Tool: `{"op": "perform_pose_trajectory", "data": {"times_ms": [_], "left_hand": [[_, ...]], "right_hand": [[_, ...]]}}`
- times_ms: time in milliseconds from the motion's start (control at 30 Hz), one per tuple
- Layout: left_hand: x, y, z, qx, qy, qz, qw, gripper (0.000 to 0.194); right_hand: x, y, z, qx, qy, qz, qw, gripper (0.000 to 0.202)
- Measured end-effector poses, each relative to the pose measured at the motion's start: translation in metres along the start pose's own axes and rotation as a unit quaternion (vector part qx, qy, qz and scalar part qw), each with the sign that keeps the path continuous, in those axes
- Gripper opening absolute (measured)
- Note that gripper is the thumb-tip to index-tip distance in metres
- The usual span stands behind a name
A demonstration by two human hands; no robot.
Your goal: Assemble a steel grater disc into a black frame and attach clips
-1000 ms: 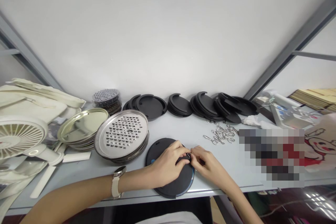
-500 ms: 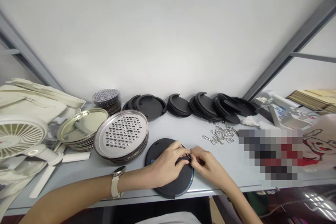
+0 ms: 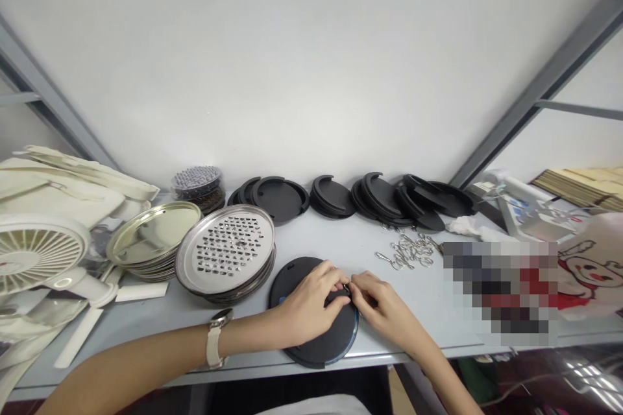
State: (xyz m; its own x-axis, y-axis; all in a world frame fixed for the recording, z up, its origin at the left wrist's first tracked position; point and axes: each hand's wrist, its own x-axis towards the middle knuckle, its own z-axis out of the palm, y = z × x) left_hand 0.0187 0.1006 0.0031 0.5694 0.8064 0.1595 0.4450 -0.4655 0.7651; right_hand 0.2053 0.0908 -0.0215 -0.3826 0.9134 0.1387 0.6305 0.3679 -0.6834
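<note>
A round black plastic disc with a blue sheen along its lower right edge lies flat near the table's front edge. Across it rests my left hand, thumb and fingers closed around a small dark, shiny piece at the disc's right side. My right hand meets it there, fingertips pinched together at the same spot; what they grip is hidden. Behind my right hand lies a loose heap of small metal clips. Left of the disc stands a stack of round metal grater plates.
Gold-coloured round lids are stacked farther left, beside a cream handheld fan. Several black round plastic parts line the wall, with spiked discs at their left. A printed bag lies at the right.
Both hands stay at the disc's right side. My right hand has shifted very slightly left, and its fingertips still press close to those of my left hand.
</note>
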Motion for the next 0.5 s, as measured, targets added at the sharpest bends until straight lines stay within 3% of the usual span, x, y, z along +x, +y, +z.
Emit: {"op": "perform_pose_trajectory", "data": {"times_ms": [500], "left_hand": [[-0.0014,-0.0014,0.0002,-0.024,-0.007,0.000,1.000,0.028]], "right_hand": [[-0.0005,0.0005,-0.0016,0.003,-0.004,0.002,1.000,0.031]]}}
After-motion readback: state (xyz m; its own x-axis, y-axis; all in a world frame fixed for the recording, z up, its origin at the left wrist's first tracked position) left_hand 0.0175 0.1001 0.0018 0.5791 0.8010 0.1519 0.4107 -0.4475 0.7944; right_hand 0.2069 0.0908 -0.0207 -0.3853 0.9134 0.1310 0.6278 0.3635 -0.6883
